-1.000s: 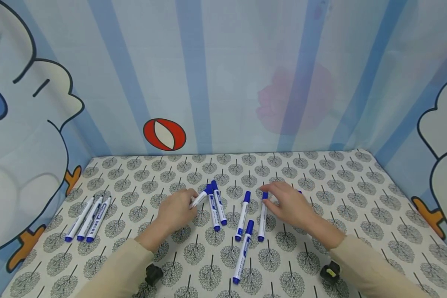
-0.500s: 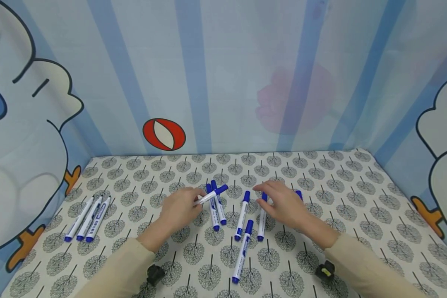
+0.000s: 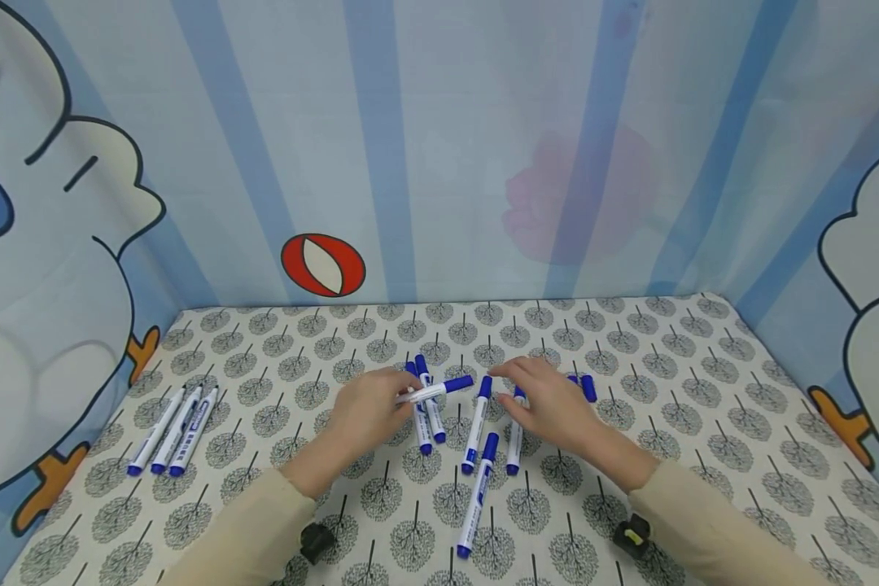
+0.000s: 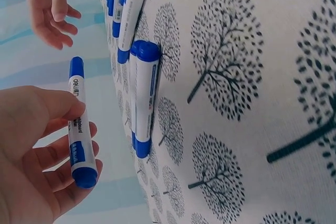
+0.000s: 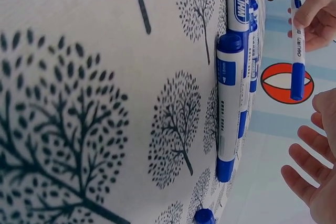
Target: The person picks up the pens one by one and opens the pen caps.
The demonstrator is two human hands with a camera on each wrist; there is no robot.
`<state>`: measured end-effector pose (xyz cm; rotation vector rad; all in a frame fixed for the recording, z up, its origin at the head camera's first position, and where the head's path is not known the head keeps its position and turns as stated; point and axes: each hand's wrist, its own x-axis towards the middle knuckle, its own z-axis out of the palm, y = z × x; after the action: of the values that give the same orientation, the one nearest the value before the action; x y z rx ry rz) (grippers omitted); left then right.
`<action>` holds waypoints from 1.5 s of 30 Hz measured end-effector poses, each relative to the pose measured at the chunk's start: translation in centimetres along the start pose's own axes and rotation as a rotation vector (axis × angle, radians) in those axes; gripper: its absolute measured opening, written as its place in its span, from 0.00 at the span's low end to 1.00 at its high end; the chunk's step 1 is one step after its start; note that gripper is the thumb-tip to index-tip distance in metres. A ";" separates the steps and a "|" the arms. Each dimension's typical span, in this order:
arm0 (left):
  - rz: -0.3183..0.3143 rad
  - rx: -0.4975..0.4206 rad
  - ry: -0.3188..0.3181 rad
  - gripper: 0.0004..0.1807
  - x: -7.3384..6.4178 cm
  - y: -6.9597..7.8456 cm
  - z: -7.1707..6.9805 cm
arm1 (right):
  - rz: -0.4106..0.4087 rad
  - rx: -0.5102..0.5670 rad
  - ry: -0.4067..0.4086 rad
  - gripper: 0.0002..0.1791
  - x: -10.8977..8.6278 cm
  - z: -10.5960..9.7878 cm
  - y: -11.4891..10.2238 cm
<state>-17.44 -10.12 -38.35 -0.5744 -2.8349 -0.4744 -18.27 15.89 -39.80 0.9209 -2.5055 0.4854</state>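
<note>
My left hand pinches a white whiteboard marker between thumb and fingers, above the table. Its blue cap points towards my right hand. The right hand's fingers are loosely bent and hold nothing, a short way from that cap. Beneath the left hand's marker lie two capped markers side by side. Below and beside the right hand are three more capped markers, one upright in view, one nearer me, and one partly hidden by the hand.
Three markers without caps lie side by side on the left of the table. Two loose blue caps lie beyond the right hand, one partly covered by it. A tree-patterned cloth covers the table, and a striped curtain hangs behind.
The left hand has lifted the marker off towards the right and turned it, so its cap now points right. The right hand has shifted slightly left, uncovering the loose caps.
</note>
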 end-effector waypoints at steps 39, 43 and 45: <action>0.232 -0.016 0.007 0.09 0.4 1.6 0.3 | 0.029 0.064 -0.060 0.10 0.3 0.5 -1.3; 0.266 -0.026 0.021 0.09 0.4 1.5 0.2 | 0.011 0.027 -0.068 0.10 0.4 0.4 -1.3; 0.274 -0.027 0.026 0.10 0.3 1.5 0.1 | -0.003 0.012 -0.068 0.10 0.3 0.4 -1.3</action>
<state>-17.13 -8.61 -37.98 -0.9380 -2.6714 -0.4649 -17.73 14.59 -39.79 0.9612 -2.5641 0.4766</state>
